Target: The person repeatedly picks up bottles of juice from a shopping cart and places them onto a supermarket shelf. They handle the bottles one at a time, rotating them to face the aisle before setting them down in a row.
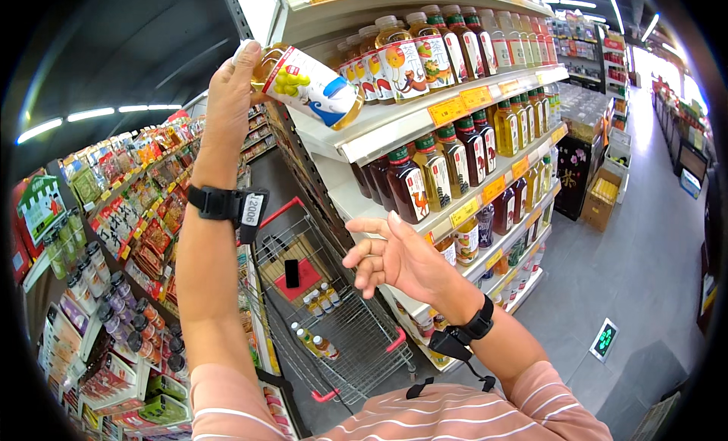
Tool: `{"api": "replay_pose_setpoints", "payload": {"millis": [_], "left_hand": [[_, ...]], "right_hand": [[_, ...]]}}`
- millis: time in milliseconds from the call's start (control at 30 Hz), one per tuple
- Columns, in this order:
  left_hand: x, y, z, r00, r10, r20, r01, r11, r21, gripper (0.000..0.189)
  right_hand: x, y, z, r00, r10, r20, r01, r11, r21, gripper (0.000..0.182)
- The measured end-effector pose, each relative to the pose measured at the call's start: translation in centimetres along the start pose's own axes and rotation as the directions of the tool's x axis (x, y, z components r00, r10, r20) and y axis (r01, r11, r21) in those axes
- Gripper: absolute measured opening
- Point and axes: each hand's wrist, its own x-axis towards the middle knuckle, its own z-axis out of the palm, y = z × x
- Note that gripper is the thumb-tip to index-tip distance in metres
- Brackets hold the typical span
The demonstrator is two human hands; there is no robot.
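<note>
High at the left, my left hand point(233, 80) grips the white cap end of a plastic tea bottle point(313, 88), tilted sideways, its label showing green fruit and a blue wave. The bottle is held in front of the upper shelf point(392, 119), where similar bottles point(398, 60) stand in rows. Lower down, my right hand point(398, 259) is raised with fingers apart and nothing in it. Behind it, dark tea bottles point(406, 185) with green caps line the second shelf. Below my hands stands a wire shopping cart point(364, 350) holding several bottles point(321, 301).
A cardboard box point(301, 250), a red item point(301, 282) and a black phone point(292, 273) lie in the cart. Packed snack shelves point(153, 225) rise at the left. Cartons point(601, 196) stand along the aisle at right, and a green floor sign point(604, 340) is set in the grey floor.
</note>
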Motion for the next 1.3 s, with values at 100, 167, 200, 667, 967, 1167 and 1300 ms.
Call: {"api": "replay_pose_setpoints", "payload": {"millis": [100, 167, 200, 667, 967, 1167, 1300], "left_hand": [[1.9, -2.5, 0.9, 0.997, 0.069, -0.026, -0.066, 0.993, 0.102, 0.056], [3.4, -4.0, 2.1, 0.993, 0.115, -0.020, -0.110, 0.979, 0.172, 0.060], [3.9, -4.3, 2.7, 0.996, 0.087, -0.010, -0.083, 0.975, 0.207, 0.064], [10.0, -6.9, 8.0, 0.950, -0.154, 0.271, 0.083, 0.963, 0.257, 0.072], [6.3, -5.1, 9.9, 0.841, -0.372, 0.392, 0.242, 0.908, 0.343, 0.079], [4.1, -6.5, 10.2, 0.828, -0.378, 0.414, 0.260, 0.913, 0.313, 0.083], [4.2, -7.3, 10.2, 0.852, -0.365, 0.376, 0.254, 0.916, 0.312, 0.078]], "right_hand": [[-1.1, 0.2, -0.6, 0.999, 0.021, -0.043, -0.022, 0.999, -0.026, 0.061], [-1.8, 0.1, -1.1, 0.998, 0.031, -0.062, -0.033, 0.999, -0.019, 0.058], [-2.0, 0.1, -1.3, 0.997, 0.028, -0.070, -0.030, 0.999, -0.020, 0.058], [-5.2, 1.2, -4.7, 0.980, 0.060, -0.191, -0.060, 0.998, 0.006, 0.056], [-6.5, 2.1, -6.7, 0.972, 0.094, -0.215, -0.091, 0.996, 0.023, 0.057], [-6.6, 3.2, -7.0, 0.969, 0.142, -0.201, -0.133, 0.989, 0.058, 0.054], [-6.7, 3.7, -6.9, 0.969, 0.160, -0.188, -0.144, 0.985, 0.094, 0.052]]}}
